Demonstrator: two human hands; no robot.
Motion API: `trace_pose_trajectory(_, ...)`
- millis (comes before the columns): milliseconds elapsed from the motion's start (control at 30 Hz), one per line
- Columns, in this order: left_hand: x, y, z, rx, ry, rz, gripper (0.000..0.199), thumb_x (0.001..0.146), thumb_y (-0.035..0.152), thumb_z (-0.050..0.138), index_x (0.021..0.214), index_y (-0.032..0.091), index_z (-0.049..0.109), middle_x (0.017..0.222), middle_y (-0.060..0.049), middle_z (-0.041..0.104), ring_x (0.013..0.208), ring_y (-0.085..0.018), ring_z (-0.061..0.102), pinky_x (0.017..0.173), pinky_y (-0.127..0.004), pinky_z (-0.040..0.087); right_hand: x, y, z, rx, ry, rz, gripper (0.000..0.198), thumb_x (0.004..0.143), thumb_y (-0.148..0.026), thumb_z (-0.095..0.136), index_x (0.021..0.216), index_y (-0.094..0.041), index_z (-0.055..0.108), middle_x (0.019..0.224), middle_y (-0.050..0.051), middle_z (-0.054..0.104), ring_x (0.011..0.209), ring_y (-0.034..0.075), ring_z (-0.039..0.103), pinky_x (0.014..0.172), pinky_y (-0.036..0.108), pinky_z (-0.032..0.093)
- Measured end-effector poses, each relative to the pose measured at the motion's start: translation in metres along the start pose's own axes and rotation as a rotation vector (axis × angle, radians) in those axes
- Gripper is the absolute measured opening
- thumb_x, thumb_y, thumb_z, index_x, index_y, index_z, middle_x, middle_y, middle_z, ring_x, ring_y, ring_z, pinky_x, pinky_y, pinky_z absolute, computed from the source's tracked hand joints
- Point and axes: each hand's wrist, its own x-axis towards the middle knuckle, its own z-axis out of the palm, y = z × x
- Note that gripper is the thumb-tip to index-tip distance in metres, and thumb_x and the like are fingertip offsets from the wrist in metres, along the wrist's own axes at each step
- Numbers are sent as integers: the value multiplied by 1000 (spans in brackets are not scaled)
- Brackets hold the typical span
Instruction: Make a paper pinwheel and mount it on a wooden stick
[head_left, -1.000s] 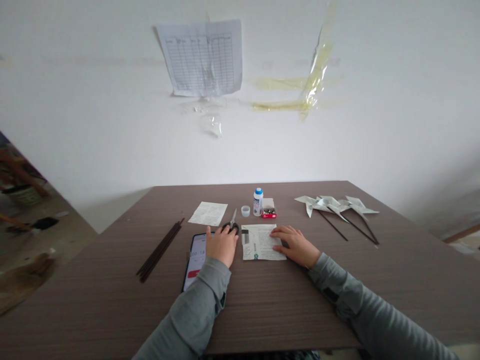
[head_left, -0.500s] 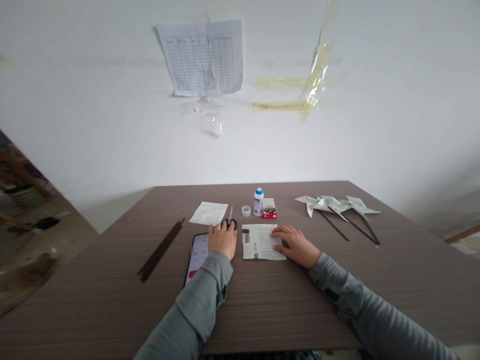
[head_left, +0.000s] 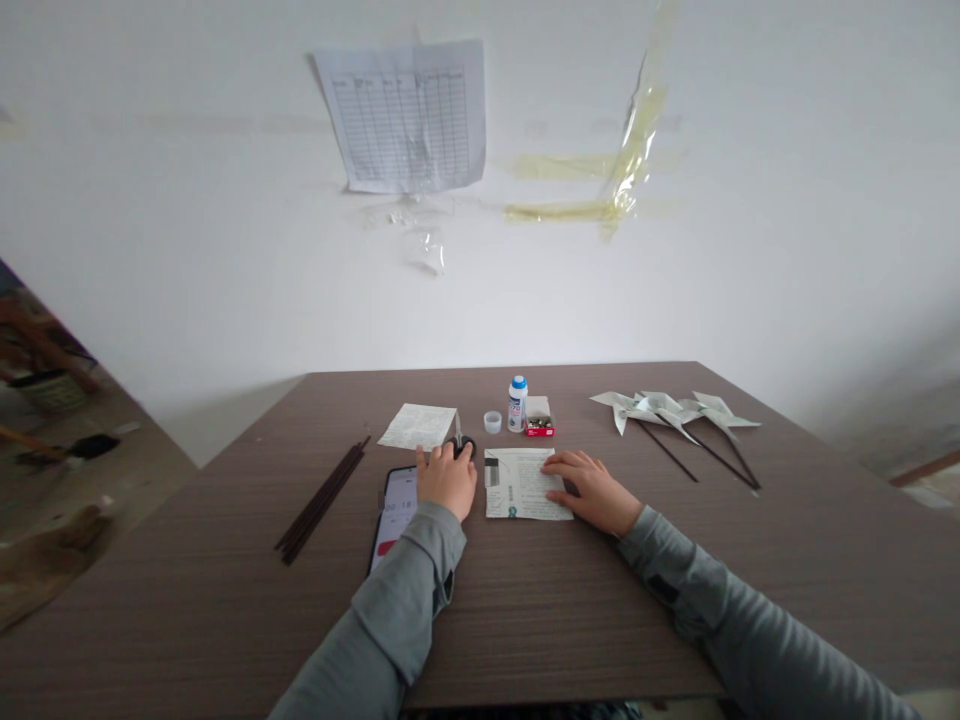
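Watching someone at a brown table from where I'm standing, and their two hands are resting well apart. The left hand is lying palm-down with its fingertips at the black handles of some scissors, blades pointing at the wall. Honestly can't tell if those fingers are actually gripping. A phone is lying just beside that hand, the sleeve covering its lower end. The right hand is resting loosely, fingers a bit spread, on the right side of a printed paper square that's lying flat between the hands.

Behind that paper a blue-capped white bottle is standing upright, with a small whitish cup to its left and an open red box of little metal bits just to its right. Another paper sheet is lying beyond the phone, and a bunch of dark sticks is lying over on the left. Off to the right, what look like three paper pinwheels are overlapping, sticks pointing toward the table's near side.
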Motion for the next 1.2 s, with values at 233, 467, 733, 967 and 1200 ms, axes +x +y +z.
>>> trace_pose_trajectory(233, -5, 3, 11, 19, 86, 110, 52, 124, 22, 65, 170, 29, 90, 180, -18, 83, 171, -43, 73, 156, -77, 47, 2, 1, -2, 8, -19, 1, 51, 115, -40, 78, 163, -29, 91, 178, 18, 83, 168, 45, 74, 141, 66, 60)
trace_pose_trajectory(467, -11, 15, 24, -46, -19, 264, 54, 127, 23, 64, 177, 25, 84, 189, -18, 78, 179, -42, 69, 158, -75, 46, 3, 3, 0, 10, -4, -13, 48, 115, -39, 79, 160, -30, 92, 175, 18, 85, 165, 45, 75, 140, 68, 61)
trace_pose_trajectory(733, -18, 22, 22, -103, -153, 249, 58, 126, 28, 64, 181, 25, 81, 196, -19, 70, 188, -42, 61, 163, -71, 40, 2, 6, 3, 1, 54, -54, 41, 114, -36, 85, 153, -34, 95, 167, 14, 88, 157, 44, 80, 132, 67, 67)
trace_pose_trajectory(967, -19, 24, 21, -66, -176, 252, 58, 128, 27, 64, 185, 24, 76, 199, -19, 67, 189, -41, 60, 163, -72, 39, 3, 7, 5, 13, 57, -41, 43, 112, -33, 87, 155, -30, 95, 169, 16, 88, 160, 44, 80, 138, 67, 64)
trace_pose_trajectory(1200, -20, 24, 25, -77, -123, 270, 57, 127, 24, 67, 182, 24, 80, 196, -19, 71, 186, -43, 64, 161, -72, 44, 3, -1, 9, -28, 107, -84, 66, 118, -40, 75, 183, -35, 77, 195, 17, 71, 183, 45, 65, 151, 76, 52)
